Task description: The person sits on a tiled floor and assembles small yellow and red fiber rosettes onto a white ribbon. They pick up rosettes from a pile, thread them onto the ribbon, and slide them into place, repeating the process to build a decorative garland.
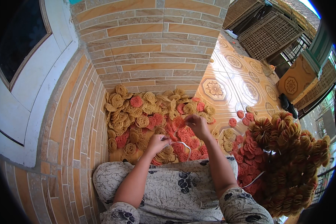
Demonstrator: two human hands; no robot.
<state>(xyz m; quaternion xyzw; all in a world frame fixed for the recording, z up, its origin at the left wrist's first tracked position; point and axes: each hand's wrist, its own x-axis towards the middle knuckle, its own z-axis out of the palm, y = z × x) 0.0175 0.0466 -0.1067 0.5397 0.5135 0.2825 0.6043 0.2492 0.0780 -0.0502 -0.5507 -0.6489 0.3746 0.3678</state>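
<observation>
Right hand pinching an orange-red disc above a spread of rosettes

The right hand point(196, 125) has its grip narrow, thumb and fingers closed on the edge of an orange-red disc point(178, 122), which hangs to the left of the fingertips, over the spread of rosettes and between the two hands; the left hand point(160, 142) is lower and nearer the body, its fingertips close together beside one end of a white cord point(185, 145), though I cannot tell whether they are closed on it; that cord curves away to the right and down towards the lap

Beneath and beyond the hands lie tan rosettes point(117, 100), heaped thickest at the far left, with red rosettes point(193, 143) mixed among them; more red ones pile up to the right of the lap, where another white strand point(253, 181) crosses them; beside these stands a bulky bundle of tan and red pieces point(287, 160), packed edge to edge; a patterned garment point(198, 186) covers the person's lap; around all this are the glossy tiled floor point(233, 78), a brick-patterned wall point(145, 48), a white frame point(52, 48) and, far right, a woven panel point(270, 31)
</observation>
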